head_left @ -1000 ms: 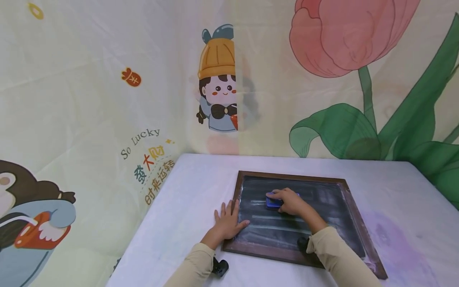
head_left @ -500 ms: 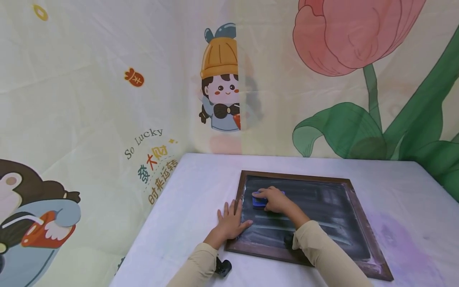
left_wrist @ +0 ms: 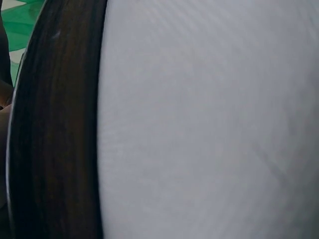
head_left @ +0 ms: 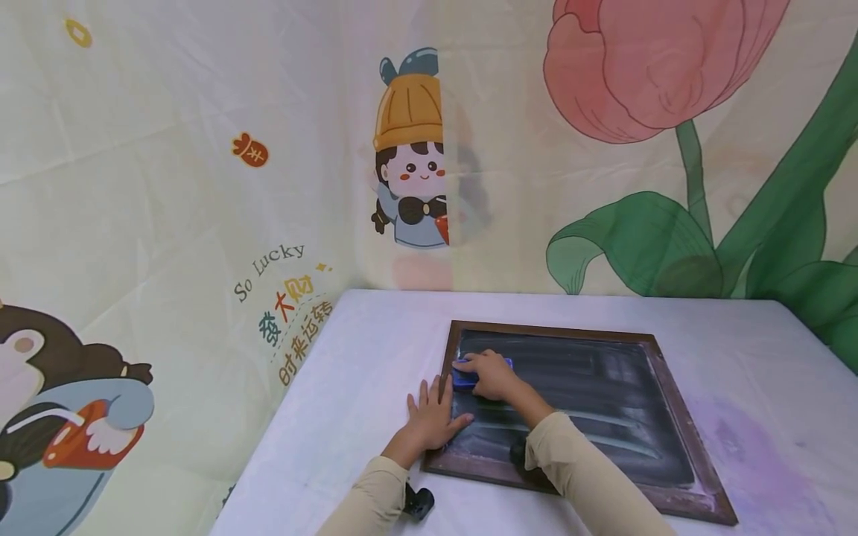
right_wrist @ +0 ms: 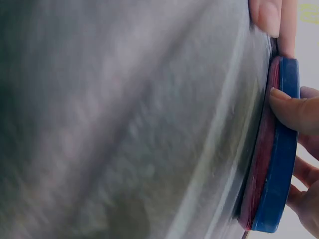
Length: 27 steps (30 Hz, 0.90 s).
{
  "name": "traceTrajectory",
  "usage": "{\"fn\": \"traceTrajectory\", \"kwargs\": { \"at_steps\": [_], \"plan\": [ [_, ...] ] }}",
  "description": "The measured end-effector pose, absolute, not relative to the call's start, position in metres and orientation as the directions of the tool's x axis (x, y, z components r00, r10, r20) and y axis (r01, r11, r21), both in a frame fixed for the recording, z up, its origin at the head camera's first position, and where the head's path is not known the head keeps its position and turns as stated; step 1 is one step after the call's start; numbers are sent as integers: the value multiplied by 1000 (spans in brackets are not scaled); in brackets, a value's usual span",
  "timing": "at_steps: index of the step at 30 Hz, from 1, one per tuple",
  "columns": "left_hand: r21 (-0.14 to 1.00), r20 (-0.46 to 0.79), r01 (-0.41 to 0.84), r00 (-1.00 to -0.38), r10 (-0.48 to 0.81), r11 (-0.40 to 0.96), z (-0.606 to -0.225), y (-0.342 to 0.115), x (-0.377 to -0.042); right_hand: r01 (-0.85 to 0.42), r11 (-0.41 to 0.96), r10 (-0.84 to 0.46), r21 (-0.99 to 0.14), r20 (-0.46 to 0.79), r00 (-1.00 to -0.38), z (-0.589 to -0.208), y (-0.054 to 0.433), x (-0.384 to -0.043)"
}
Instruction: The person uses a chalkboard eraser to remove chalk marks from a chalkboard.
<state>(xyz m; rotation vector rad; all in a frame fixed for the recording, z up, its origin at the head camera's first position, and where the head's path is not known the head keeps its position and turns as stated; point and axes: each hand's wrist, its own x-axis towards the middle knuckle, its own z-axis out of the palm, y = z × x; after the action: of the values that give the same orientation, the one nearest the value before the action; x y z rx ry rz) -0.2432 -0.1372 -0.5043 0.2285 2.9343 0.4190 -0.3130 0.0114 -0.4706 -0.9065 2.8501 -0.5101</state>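
A blackboard [head_left: 570, 417] in a dark wooden frame lies flat on the white table, pale chalk streaks across its surface. My right hand [head_left: 494, 376] grips a blue chalkboard eraser [head_left: 464, 380] near the board's left side. The right wrist view shows the eraser [right_wrist: 279, 154] with its reddish felt pad against the board and the thumb on its edge. My left hand [head_left: 429, 418] rests with spread fingers on the left part of the frame. In the left wrist view the frame's dark edge [left_wrist: 60, 124] shows beside the white cloth.
The white table [head_left: 375, 350] carries a purple stain right of the board. Black wrist devices sit under both sleeves, one of them [head_left: 418, 504] near the left cuff. Printed curtains with a large tulip [head_left: 660, 74] stand behind and to the left of the table.
My right hand has slid the eraser leftward across the board, toward the left frame edge and my left hand. The left hand stays in place on the frame.
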Motion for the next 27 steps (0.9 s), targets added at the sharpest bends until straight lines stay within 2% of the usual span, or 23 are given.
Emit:
{"fn": "traceTrajectory", "kwargs": {
  "at_steps": [10,18,27],
  "plan": [
    [284,-157,123,-972,172,951,-509,-138,-241,-505,757,-561,-414,-18,-827,-476,16,-309],
    [274,-174,128,-968,180,953,-505,-132,-244,-467,768,-546,-438,-68,-835,-469,57,-308],
    [281,-166,107,-973,158,954,-505,-135,-246,-462,782,-529,-419,-52,-847,-469,86,-307]
  ]
}}
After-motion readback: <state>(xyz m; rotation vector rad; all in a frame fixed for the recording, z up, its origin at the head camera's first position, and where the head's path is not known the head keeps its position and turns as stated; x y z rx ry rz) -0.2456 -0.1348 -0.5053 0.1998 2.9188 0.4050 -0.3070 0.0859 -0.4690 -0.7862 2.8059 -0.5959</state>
